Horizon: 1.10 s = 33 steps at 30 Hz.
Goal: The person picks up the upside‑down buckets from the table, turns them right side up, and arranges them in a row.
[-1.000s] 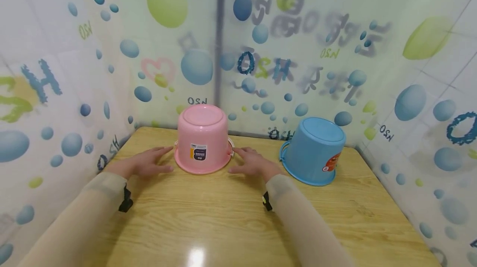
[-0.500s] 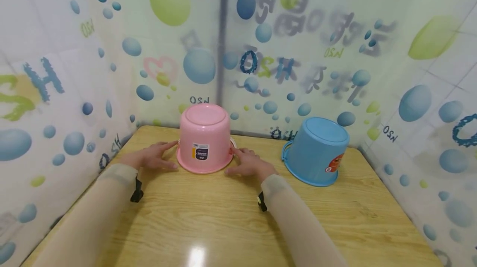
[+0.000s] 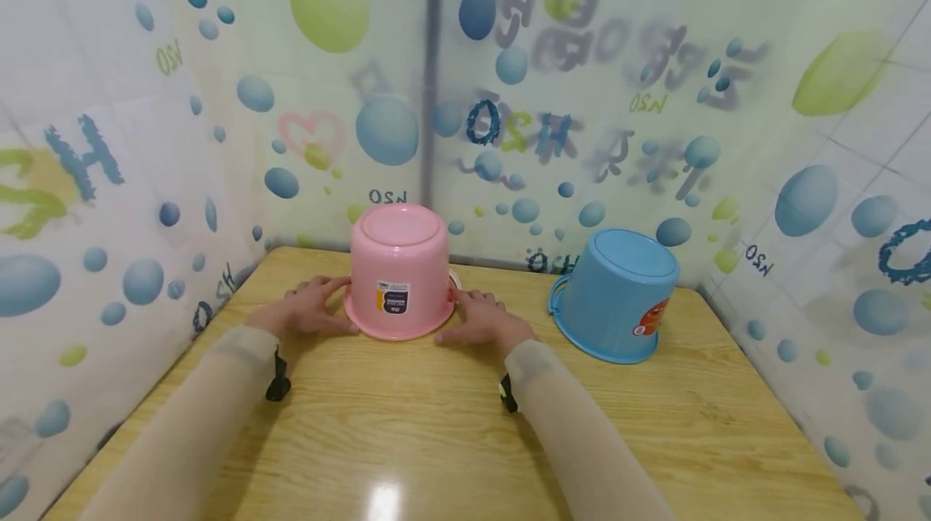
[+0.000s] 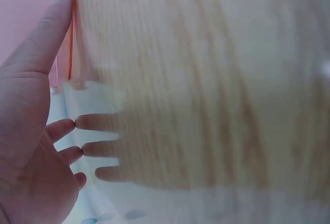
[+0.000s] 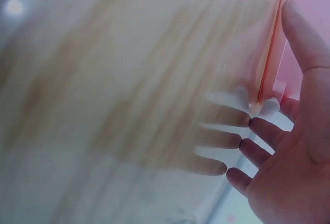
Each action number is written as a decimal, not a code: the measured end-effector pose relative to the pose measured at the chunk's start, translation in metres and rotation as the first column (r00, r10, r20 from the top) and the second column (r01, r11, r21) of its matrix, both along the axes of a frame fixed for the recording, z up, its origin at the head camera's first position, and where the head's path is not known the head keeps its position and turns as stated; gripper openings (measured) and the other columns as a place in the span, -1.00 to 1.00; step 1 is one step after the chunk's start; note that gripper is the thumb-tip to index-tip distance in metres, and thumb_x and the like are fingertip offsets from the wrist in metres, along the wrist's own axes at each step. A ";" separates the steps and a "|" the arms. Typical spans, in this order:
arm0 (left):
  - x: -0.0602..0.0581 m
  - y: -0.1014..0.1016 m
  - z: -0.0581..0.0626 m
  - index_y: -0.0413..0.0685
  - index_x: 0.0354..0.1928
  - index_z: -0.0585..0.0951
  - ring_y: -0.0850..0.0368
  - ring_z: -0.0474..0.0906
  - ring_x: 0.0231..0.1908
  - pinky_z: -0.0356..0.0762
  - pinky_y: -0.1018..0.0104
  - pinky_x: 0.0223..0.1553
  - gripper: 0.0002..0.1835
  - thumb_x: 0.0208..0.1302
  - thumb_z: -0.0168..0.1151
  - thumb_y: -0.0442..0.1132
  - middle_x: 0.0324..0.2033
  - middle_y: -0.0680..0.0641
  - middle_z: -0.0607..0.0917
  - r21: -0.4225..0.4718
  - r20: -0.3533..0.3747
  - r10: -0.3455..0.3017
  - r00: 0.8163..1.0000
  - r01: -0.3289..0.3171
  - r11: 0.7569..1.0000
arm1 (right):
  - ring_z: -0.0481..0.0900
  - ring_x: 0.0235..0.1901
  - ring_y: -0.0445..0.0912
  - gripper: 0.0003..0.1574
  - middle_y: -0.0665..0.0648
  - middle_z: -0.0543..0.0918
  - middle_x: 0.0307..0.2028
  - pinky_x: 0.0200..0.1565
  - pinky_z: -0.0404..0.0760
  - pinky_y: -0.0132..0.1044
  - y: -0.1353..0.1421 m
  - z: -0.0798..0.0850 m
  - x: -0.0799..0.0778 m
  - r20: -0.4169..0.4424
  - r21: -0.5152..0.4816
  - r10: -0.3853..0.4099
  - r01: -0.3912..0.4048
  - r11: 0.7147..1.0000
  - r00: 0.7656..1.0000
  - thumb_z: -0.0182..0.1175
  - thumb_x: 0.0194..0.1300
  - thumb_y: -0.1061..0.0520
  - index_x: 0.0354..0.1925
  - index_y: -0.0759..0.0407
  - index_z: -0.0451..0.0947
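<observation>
A pink bucket [image 3: 398,275] stands upside down on the wooden table [image 3: 407,424], its rim resting on the wood. My left hand [image 3: 313,309] is at its left side, the thumb lying along the rim in the left wrist view and several fingertips touching the table. On the other side, my right hand [image 3: 486,319] has its thumb close to the rim and its fingertips down on the tabletop, as the right wrist view shows. Part of a white handle [image 3: 456,283] shows beside the right hand. A label [image 3: 393,297] faces me.
A blue bucket [image 3: 620,295], also upside down and slightly tilted in view, stands to the right with its blue handle [image 3: 557,295] on its left. Patterned sheeting [image 3: 327,4] encloses the table at the back and both sides.
My left hand has moved right, up against the pink bucket. My right hand has shifted slightly left along the rim. Both buckets stay in place.
</observation>
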<state>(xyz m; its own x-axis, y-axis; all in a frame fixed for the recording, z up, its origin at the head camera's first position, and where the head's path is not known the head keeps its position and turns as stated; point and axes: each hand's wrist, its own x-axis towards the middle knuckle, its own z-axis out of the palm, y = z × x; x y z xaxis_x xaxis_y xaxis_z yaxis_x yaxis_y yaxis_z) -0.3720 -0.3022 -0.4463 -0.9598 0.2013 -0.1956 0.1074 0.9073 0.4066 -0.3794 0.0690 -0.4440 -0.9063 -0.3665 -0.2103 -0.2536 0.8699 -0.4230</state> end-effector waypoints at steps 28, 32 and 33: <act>0.000 0.006 -0.008 -0.13 0.67 0.35 -0.58 0.24 0.54 0.06 -0.65 0.51 0.17 0.21 0.55 0.40 0.54 -0.51 0.39 0.058 -0.164 -0.052 0.985 0.063 0.996 | 0.29 0.55 0.26 0.33 0.21 0.41 0.61 0.61 0.29 0.33 -0.007 -0.005 -0.007 -0.093 0.012 -0.059 0.061 0.998 0.994 0.52 0.25 -0.49 0.76 -0.23 0.15; 0.000 0.006 -0.008 -0.16 0.67 0.33 -0.58 0.22 0.57 0.03 -0.66 0.53 0.19 0.21 0.54 0.40 0.56 -0.48 0.39 0.077 -0.157 -0.062 0.986 0.075 0.994 | 0.29 0.55 0.25 0.34 0.21 0.40 0.62 0.63 0.27 0.32 -0.005 -0.007 -0.008 -0.088 -0.007 -0.052 0.052 0.999 0.995 0.51 0.24 -0.50 0.76 -0.22 0.15; 0.001 0.006 -0.008 -0.16 0.68 0.33 -0.56 0.22 0.59 0.02 -0.65 0.55 0.18 0.21 0.54 0.39 0.58 -0.46 0.39 0.088 -0.157 -0.063 0.986 0.077 0.993 | 0.28 0.55 0.25 0.34 0.21 0.39 0.63 0.63 0.26 0.32 -0.004 -0.007 -0.008 -0.090 -0.011 -0.045 0.044 0.999 0.995 0.51 0.24 -0.51 0.76 -0.22 0.15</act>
<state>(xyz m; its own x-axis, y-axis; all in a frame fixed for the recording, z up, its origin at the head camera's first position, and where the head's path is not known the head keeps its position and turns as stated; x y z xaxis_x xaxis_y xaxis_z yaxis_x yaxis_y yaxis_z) -0.3714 -0.2963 -0.4539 -0.9599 0.2793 -0.0245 0.2368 0.8543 0.4626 -0.3875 0.0649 -0.4509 -0.9368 -0.3271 -0.1241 -0.2524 0.8775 -0.4077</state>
